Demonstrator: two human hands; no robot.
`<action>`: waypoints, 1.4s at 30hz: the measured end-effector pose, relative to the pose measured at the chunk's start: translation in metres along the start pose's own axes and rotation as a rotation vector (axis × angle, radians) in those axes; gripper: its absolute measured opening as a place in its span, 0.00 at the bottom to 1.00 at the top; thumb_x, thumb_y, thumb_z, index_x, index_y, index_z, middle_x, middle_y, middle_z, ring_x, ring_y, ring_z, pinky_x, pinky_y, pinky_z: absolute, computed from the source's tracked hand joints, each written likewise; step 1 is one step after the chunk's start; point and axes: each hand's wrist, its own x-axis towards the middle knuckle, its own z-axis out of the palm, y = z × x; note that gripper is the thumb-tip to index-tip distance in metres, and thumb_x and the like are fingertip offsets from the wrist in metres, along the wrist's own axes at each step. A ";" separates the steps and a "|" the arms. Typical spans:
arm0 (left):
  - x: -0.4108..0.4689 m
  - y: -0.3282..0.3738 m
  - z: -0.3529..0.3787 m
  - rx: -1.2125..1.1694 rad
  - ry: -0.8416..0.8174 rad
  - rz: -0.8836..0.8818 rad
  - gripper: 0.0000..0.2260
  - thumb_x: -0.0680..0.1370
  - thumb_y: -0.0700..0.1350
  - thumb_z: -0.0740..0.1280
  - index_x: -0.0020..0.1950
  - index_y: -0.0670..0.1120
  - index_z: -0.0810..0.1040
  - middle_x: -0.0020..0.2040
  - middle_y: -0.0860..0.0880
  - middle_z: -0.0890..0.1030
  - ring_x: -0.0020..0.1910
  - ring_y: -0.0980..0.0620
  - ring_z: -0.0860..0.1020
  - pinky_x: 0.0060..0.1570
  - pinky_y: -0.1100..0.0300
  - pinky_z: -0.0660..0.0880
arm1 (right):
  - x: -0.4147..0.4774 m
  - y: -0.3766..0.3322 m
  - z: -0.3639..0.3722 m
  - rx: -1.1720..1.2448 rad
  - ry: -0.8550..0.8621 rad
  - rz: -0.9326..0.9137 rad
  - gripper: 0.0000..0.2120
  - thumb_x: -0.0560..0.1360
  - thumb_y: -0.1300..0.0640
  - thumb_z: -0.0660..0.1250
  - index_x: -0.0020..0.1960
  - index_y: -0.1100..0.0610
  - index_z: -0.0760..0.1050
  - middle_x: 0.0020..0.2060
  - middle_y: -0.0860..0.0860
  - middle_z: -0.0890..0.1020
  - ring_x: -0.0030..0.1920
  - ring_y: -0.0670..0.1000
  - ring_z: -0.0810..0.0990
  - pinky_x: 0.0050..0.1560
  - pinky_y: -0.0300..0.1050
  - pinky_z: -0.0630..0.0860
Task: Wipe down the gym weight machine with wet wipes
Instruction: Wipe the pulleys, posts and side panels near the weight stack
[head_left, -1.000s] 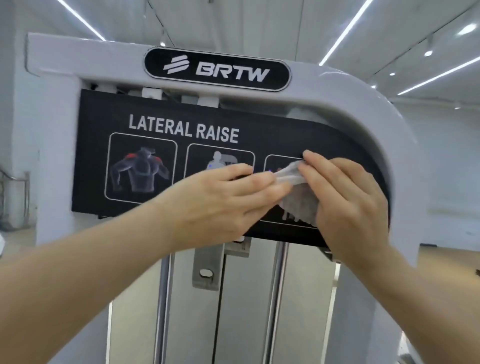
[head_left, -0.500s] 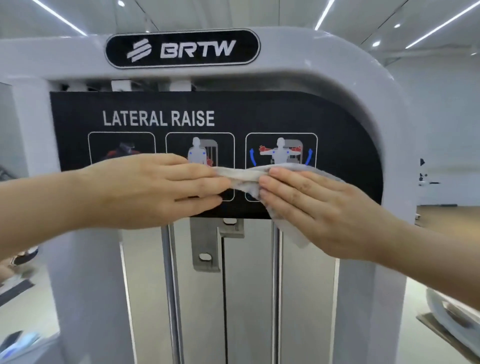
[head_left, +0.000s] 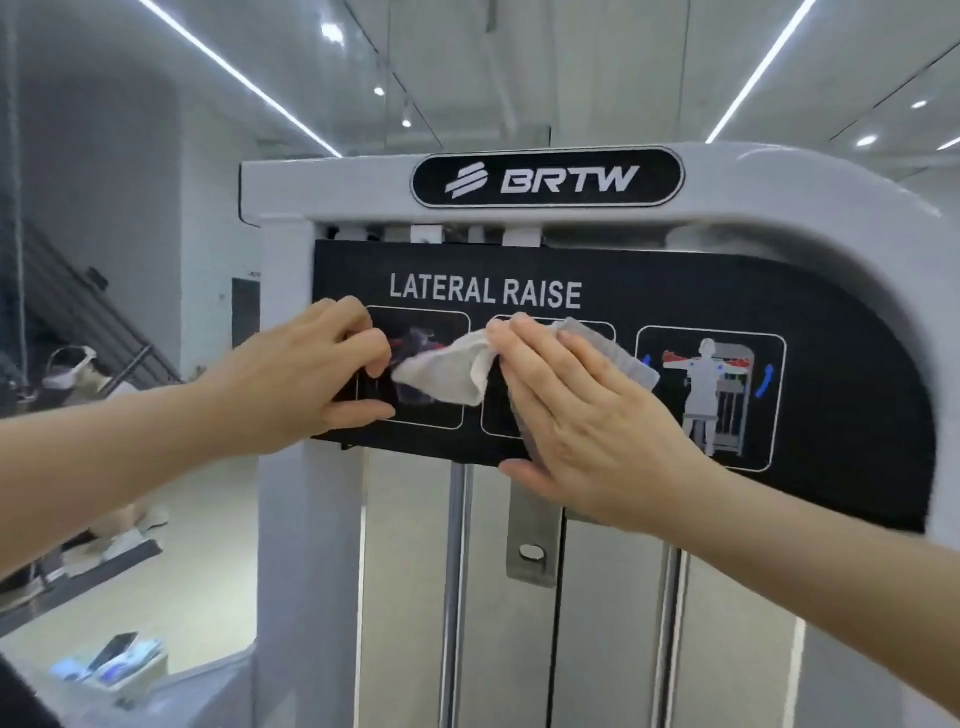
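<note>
Wet wipe (head_left: 447, 371) lies on the black sign (head_left: 831, 322) of the gym machine (head_left: 779, 187). The left hand (head_left: 311, 379) curls its fingers and pinches the wipe's left end. The right hand (head_left: 587, 410) is flat and presses the wipe down

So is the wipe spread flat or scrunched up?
Half scrunched. The left hand pinches the wet wipe into folds; the right hand presses the rest flat on the sign.
</note>
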 end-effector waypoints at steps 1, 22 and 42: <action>-0.002 -0.002 0.001 -0.045 -0.011 -0.070 0.16 0.72 0.63 0.65 0.49 0.53 0.69 0.51 0.52 0.68 0.46 0.51 0.70 0.42 0.56 0.75 | 0.006 -0.001 0.000 0.022 -0.028 -0.033 0.37 0.80 0.39 0.53 0.77 0.66 0.54 0.78 0.62 0.54 0.78 0.60 0.51 0.78 0.56 0.51; -0.042 -0.013 0.017 -0.479 0.065 -0.630 0.32 0.68 0.45 0.77 0.67 0.46 0.65 0.57 0.55 0.67 0.52 0.53 0.72 0.50 0.66 0.62 | 0.128 -0.085 0.020 0.224 0.037 -0.060 0.34 0.78 0.42 0.49 0.75 0.64 0.63 0.75 0.59 0.64 0.77 0.57 0.59 0.77 0.54 0.49; 0.009 -0.011 -0.012 -0.216 0.258 -0.390 0.42 0.70 0.53 0.75 0.75 0.62 0.52 0.73 0.55 0.57 0.70 0.54 0.57 0.68 0.52 0.65 | 0.187 0.058 -0.049 0.115 -0.117 0.403 0.25 0.80 0.35 0.47 0.57 0.51 0.74 0.33 0.50 0.73 0.33 0.52 0.73 0.32 0.44 0.66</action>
